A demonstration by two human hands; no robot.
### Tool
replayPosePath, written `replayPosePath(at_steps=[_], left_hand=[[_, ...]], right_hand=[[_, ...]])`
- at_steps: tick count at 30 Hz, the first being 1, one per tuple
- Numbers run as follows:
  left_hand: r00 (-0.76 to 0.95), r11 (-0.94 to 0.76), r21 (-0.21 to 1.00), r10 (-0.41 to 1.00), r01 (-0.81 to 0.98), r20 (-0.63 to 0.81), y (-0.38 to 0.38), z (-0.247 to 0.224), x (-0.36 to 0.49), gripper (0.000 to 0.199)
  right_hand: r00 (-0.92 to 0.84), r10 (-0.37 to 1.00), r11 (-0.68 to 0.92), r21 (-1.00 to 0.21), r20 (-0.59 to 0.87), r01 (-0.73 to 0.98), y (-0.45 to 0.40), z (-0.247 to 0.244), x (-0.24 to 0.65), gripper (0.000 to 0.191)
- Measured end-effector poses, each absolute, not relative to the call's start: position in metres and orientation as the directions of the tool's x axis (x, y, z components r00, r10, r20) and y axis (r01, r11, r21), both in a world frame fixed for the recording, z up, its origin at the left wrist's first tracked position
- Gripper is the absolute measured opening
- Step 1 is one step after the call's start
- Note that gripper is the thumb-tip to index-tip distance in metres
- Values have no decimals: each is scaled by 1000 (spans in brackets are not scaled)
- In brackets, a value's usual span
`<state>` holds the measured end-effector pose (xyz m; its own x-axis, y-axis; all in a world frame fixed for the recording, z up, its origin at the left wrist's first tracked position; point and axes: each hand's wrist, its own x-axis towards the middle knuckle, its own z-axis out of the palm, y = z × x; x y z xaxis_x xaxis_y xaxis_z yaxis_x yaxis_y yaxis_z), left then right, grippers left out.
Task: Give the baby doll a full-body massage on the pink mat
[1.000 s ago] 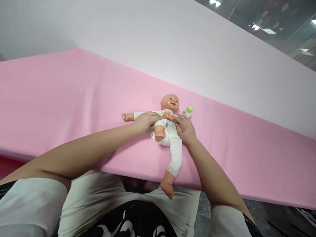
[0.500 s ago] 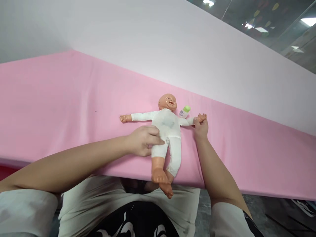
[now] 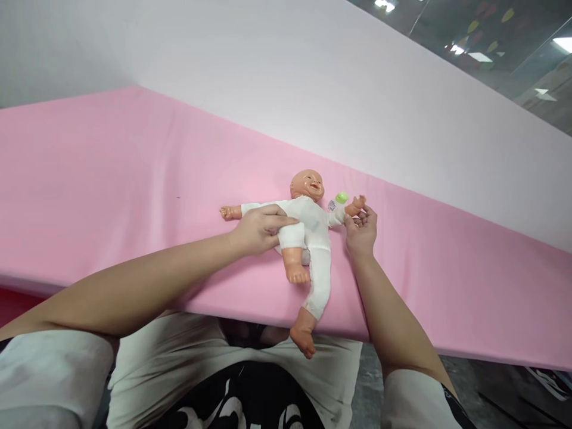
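Observation:
A baby doll (image 3: pixel 315 229) with a white cloth body lies on its back on a pink padded surface (image 3: pixel 179 238). My left hand (image 3: pixel 263 227) grips the doll's leg on the left side at the thigh, and that leg is bent up at the hip. The other doll leg (image 3: pixel 319 280) stretches down, its foot hanging past the front edge. My right hand (image 3: pixel 363 233) pinches the doll's arm on the right near the wrist, and this arm bends upward. On the left, the doll's other arm (image 3: pixel 263 207) is stretched out sideways.
A small bottle with a green cap (image 3: pixel 342 197) lies beside the doll's head, partly hidden by the raised arm. Behind the pink surface stands a white wall (image 3: pixel 268 71), with glass panels (image 3: pixel 473 36) above it at the right.
My left hand has lifted the doll's leg, so the foot came up and away from the other foot. My right hand has bent the doll's arm slightly upward and inward.

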<state>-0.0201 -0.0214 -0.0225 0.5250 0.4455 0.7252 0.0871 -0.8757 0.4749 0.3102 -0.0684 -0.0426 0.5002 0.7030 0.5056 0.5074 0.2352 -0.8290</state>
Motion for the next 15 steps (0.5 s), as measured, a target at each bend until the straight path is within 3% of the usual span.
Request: replayPosePath(at_steps=[3,5,9,12,15], left_hand=[[546,-816,529,560,232,623,-5,-28,-20,35],[564,-763,575,625,295,540,4,-32,-16,38],[581,-715,622,666,319,468,11,-36,-9,35],[567,-744,594,644,307,514,8,-34,-10,34],[562,-797,545,584,260,586,-3,-27,-15,32]], right_hand=[[397,723,191,-716,565,672,-70,-41,285,49],[216,766,226,-568,605,792,-69,-41,276,38],[-64,780,312,-297,622,902,-64,-42,271,34],[-59,773,315,-301,632,900,-63,-42,272,34],[20,775,308,-404,632,861,-64,-41,276,33]])
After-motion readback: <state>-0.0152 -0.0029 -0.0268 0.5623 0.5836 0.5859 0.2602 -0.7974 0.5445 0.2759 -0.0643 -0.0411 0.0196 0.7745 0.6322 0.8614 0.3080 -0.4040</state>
